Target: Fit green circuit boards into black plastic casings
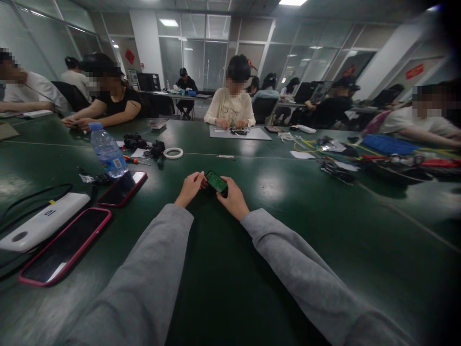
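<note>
While both forearms in grey sleeves stretch out over the dark green table, the left hand and right hand meet on a small green circuit board. Left fingertips pinch the board's near-left end; right fingers curl under and around its right end, closed on it. Board sits tilted, raised slightly off the tabletop, between the two sets of fingers. Left of the left fingers: two pink-cased phones, a white power bank, a water bottle. Beyond the fingertips: a roll of white tape, an orange-handled screwdriver. Other people sit at work across the table.
</note>
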Motion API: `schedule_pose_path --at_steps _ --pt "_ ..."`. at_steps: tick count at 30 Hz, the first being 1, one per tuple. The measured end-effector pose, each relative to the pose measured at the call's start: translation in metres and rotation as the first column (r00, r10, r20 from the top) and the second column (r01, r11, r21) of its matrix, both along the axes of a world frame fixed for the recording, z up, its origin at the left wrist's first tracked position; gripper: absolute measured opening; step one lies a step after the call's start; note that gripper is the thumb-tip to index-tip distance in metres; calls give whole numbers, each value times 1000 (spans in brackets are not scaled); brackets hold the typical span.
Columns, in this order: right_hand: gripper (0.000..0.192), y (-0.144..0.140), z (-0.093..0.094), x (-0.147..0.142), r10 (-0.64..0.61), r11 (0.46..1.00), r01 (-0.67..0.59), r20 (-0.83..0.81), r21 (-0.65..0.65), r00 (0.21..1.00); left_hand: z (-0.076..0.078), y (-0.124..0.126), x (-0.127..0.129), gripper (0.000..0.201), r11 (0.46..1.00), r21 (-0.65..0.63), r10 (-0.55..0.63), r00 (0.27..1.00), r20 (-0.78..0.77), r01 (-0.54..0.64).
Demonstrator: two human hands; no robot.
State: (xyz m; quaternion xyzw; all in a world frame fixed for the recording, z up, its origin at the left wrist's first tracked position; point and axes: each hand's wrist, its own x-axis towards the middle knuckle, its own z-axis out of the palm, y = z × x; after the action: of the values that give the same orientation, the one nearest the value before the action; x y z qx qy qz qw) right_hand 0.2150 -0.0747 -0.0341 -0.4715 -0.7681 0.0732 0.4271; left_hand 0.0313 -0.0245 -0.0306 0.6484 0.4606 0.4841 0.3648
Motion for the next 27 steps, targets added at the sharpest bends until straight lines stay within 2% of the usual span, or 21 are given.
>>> schedule_pose_path --at_steps 8,12,17,27 --pt "56 1 0 2 -65 998 65 38 -5 997 0 0 -1 40 999 30 19 993 -114 -15" --pt "54 1 1 2 -49 998 49 -3 -33 999 0 -2 -1 41 997 58 57 984 -167 -48" --pt "51 1 0 0 -4 1000 4 -36 6 999 0 -1 -1 41 992 78 115 969 -218 -100" --pt "51 1 -2 -1 -8 1000 8 -9 12 1000 0 -1 -2 40 989 99 136 956 -261 -113"
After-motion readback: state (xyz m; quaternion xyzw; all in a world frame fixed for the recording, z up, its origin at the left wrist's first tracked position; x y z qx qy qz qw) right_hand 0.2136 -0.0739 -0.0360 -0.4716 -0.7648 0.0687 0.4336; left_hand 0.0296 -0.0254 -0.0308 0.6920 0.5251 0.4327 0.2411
